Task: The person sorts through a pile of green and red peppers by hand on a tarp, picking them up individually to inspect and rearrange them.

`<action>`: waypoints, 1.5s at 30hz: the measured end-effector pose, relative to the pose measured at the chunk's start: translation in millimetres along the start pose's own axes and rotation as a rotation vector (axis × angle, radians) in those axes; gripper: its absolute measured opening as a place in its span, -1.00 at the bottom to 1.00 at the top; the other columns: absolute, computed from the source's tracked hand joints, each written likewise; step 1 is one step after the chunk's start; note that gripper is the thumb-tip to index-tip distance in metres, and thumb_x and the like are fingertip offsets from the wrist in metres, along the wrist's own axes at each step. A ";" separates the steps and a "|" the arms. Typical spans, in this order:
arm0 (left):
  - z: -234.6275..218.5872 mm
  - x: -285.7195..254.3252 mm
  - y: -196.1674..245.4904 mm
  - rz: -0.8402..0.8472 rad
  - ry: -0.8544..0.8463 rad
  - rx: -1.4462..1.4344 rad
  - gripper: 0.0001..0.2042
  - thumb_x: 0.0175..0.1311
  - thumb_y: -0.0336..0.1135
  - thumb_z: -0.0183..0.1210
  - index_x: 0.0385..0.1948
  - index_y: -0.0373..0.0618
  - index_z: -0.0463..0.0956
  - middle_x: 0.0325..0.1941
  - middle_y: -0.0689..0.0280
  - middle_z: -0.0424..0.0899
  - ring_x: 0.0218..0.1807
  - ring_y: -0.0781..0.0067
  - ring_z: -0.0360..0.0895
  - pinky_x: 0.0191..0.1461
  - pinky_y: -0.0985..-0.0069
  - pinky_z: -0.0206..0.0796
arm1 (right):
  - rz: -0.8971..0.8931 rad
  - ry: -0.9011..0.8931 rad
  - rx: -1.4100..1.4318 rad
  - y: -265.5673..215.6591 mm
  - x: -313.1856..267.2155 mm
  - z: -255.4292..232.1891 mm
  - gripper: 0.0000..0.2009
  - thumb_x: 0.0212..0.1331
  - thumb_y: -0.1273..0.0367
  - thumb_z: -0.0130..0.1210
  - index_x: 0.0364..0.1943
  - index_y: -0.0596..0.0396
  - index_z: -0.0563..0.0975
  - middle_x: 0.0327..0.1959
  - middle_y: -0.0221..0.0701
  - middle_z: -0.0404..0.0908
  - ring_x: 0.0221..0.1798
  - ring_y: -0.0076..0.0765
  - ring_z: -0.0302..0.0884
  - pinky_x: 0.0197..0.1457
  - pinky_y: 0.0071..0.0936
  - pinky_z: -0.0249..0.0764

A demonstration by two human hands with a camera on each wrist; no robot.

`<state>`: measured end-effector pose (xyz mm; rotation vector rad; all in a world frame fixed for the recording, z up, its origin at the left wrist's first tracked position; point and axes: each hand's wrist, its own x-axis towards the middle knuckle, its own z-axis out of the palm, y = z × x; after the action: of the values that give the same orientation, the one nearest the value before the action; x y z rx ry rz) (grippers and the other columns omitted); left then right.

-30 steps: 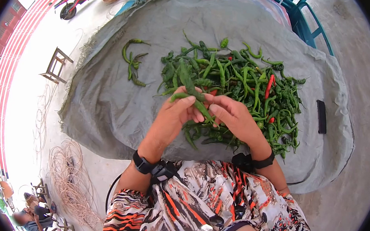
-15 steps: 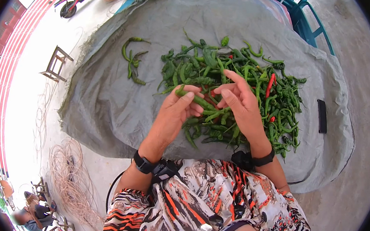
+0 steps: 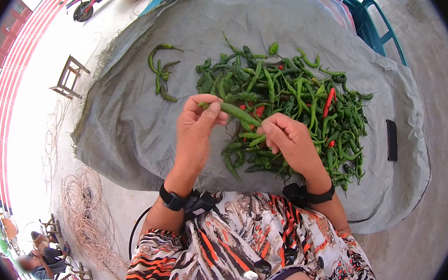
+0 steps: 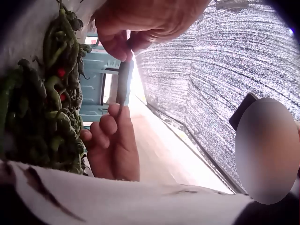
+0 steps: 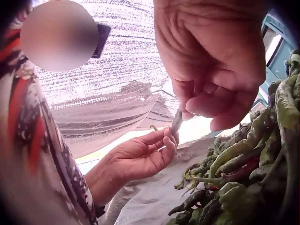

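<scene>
A long green pepper (image 3: 238, 113) is held between both hands above the heap. My left hand (image 3: 197, 129) pinches its upper-left end between thumb and fingers; my right hand (image 3: 291, 140) pinches the lower-right end. The left wrist view shows the pepper (image 4: 123, 83) stretched between the two hands. In the right wrist view it (image 5: 176, 123) is partly covered by the fingers. Green peppers with a few red ones (image 3: 329, 102) form the heap (image 3: 304, 87) under and beyond the hands.
Several peppers (image 3: 165, 76) lie apart at the left on the grey sheet (image 3: 126, 116). A dark phone-like object (image 3: 391, 140) lies at the sheet's right. Blue metal rails (image 3: 379, 25) stand behind. A stool (image 3: 69, 77), coiled cord (image 3: 87, 205) and a seated person (image 3: 45, 259) are at the left.
The left hand has moved slightly up and left with a pepper. The right hand, earlier apart with raised fingers, now pinches the pepper's other end. The large dark pepper held earlier has left the hands.
</scene>
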<state>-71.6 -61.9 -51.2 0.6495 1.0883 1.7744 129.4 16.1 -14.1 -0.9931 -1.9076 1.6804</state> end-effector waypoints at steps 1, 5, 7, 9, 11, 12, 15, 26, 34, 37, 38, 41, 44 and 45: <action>-0.8 1.4 -0.3 0.016 0.055 0.000 -0.83 0.39 -0.41 0.11 -0.04 -0.17 0.47 -0.11 0.31 0.60 -0.23 0.59 0.54 -0.10 0.56 0.40 | -0.019 0.048 0.061 0.7 0.4 -0.4 -0.77 0.41 0.29 -0.01 -0.19 0.17 0.56 -0.50 -0.51 0.52 -0.52 -0.68 0.40 -0.44 -0.67 0.32; 12.1 8.1 6.3 0.144 0.349 0.042 -0.79 0.33 -0.48 0.13 -0.03 -0.22 0.47 -0.13 0.30 0.57 -0.25 0.58 0.55 -0.14 0.60 0.41 | -0.074 0.195 0.222 7.9 3.1 -8.4 -0.79 0.43 0.30 -0.04 -0.09 0.15 0.52 -0.44 -0.50 0.53 -0.51 -0.68 0.37 -0.40 -0.69 0.31; 13.7 8.2 7.5 0.252 0.425 0.235 -0.75 0.27 -0.52 0.15 -0.03 -0.23 0.47 -0.08 0.29 0.53 -0.25 0.56 0.56 -0.16 0.59 0.41 | -0.091 0.236 0.241 12.5 3.2 -14.3 -0.81 0.43 0.33 -0.03 -0.07 0.13 0.52 -0.42 -0.50 0.54 -0.50 -0.67 0.38 -0.39 -0.70 0.31; 1.9 4.1 4.1 0.364 0.387 0.581 -0.71 0.20 -0.57 0.16 -0.03 -0.21 0.48 -0.01 0.28 0.49 -0.25 0.55 0.57 -0.19 0.58 0.40 | -0.092 0.239 0.251 12.7 2.5 -14.9 -0.82 0.42 0.35 -0.03 -0.07 0.13 0.52 -0.42 -0.50 0.54 -0.49 -0.67 0.38 -0.39 -0.70 0.32; -0.5 0.7 4.1 0.356 0.173 0.893 -0.72 0.16 -0.56 0.16 -0.06 -0.17 0.51 -0.03 0.28 0.49 -0.25 0.49 0.58 -0.21 0.52 0.40 | -0.086 0.234 0.260 12.8 1.1 -14.2 -0.83 0.41 0.36 -0.02 -0.07 0.13 0.52 -0.42 -0.49 0.54 -0.49 -0.67 0.39 -0.38 -0.69 0.32; -1.1 -0.8 3.8 0.350 0.062 1.045 -0.72 0.15 -0.56 0.17 -0.07 -0.15 0.53 -0.04 0.28 0.49 -0.26 0.46 0.59 -0.22 0.49 0.40 | -0.081 0.227 0.263 12.2 0.6 -13.7 -0.83 0.41 0.37 -0.02 -0.07 0.14 0.52 -0.42 -0.49 0.54 -0.49 -0.67 0.39 -0.38 -0.69 0.32; 7.9 -1.6 -12.2 0.315 -0.028 1.088 -0.76 0.15 -0.53 0.17 -0.13 -0.10 0.57 -0.11 0.26 0.51 -0.33 0.34 0.55 -0.28 0.43 0.38 | -0.078 0.210 0.238 11.9 -0.7 -13.1 -0.83 0.40 0.38 -0.02 -0.07 0.14 0.52 -0.42 -0.49 0.55 -0.48 -0.67 0.39 -0.37 -0.69 0.33; -1.6 15.9 -33.6 0.656 0.013 1.454 -0.77 -0.01 -0.52 0.21 -0.27 -0.07 0.60 -0.20 0.22 0.48 -0.11 0.17 0.47 -0.12 0.31 0.36 | -0.069 0.134 0.176 12.5 -2.2 -12.9 -0.83 0.38 0.38 -0.01 -0.08 0.13 0.52 -0.42 -0.49 0.54 -0.47 -0.68 0.40 -0.38 -0.70 0.34; 3.6 13.6 -19.6 0.731 0.055 1.077 -0.80 0.07 -0.52 0.25 -0.24 -0.10 0.59 -0.14 0.20 0.55 -0.11 0.13 0.50 -0.13 0.31 0.40 | -0.075 0.159 0.149 13.3 -3.4 -13.9 -0.84 0.38 0.40 -0.01 -0.08 0.14 0.52 -0.42 -0.49 0.54 -0.46 -0.68 0.40 -0.36 -0.70 0.34; 13.3 2.4 -6.6 0.640 -0.074 1.065 -0.77 0.09 -0.43 0.29 -0.18 -0.08 0.58 -0.12 0.20 0.57 -0.10 0.13 0.52 -0.12 0.32 0.41 | -0.100 0.202 0.145 12.6 -4.4 -13.7 -0.84 0.38 0.41 -0.02 -0.08 0.14 0.52 -0.41 -0.49 0.54 -0.47 -0.68 0.40 -0.35 -0.70 0.34; 13.9 0.3 -5.7 0.625 -0.170 1.112 -0.74 0.09 -0.39 0.31 -0.15 -0.07 0.58 -0.11 0.19 0.57 -0.10 0.12 0.52 -0.10 0.32 0.41 | -0.107 0.209 0.151 13.1 -4.4 -14.1 -0.84 0.39 0.41 -0.02 -0.08 0.14 0.52 -0.41 -0.49 0.54 -0.47 -0.68 0.40 -0.35 -0.70 0.34; 15.4 -6.3 -9.8 0.514 -0.392 1.297 -0.65 0.05 -0.21 0.35 -0.10 -0.03 0.57 -0.13 0.19 0.56 -0.12 0.12 0.52 -0.10 0.30 0.40 | -0.116 0.222 0.163 13.9 -4.9 -14.9 -0.84 0.39 0.40 -0.02 -0.07 0.13 0.52 -0.41 -0.49 0.54 -0.47 -0.68 0.39 -0.35 -0.70 0.34; 22.6 -12.7 -17.2 0.436 -0.487 1.488 -0.57 0.01 -0.07 0.36 -0.08 -0.02 0.55 -0.21 0.22 0.53 -0.16 0.12 0.51 -0.13 0.27 0.38 | -0.103 0.220 0.157 13.3 -7.5 -15.0 -0.84 0.39 0.40 -0.02 -0.07 0.13 0.52 -0.41 -0.50 0.54 -0.46 -0.69 0.40 -0.35 -0.71 0.34; 24.8 -14.4 -19.4 0.419 -0.501 1.551 -0.55 0.00 -0.03 0.36 -0.08 -0.01 0.54 -0.25 0.23 0.52 -0.18 0.13 0.51 -0.14 0.25 0.37 | -0.100 0.218 0.155 13.5 -8.3 -14.7 -0.84 0.39 0.40 -0.02 -0.07 0.13 0.52 -0.41 -0.50 0.54 -0.46 -0.69 0.40 -0.35 -0.70 0.34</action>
<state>-37.3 -61.6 -56.3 2.1877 1.8990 0.6065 148.6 20.2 -23.2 -0.9613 -1.6343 1.5665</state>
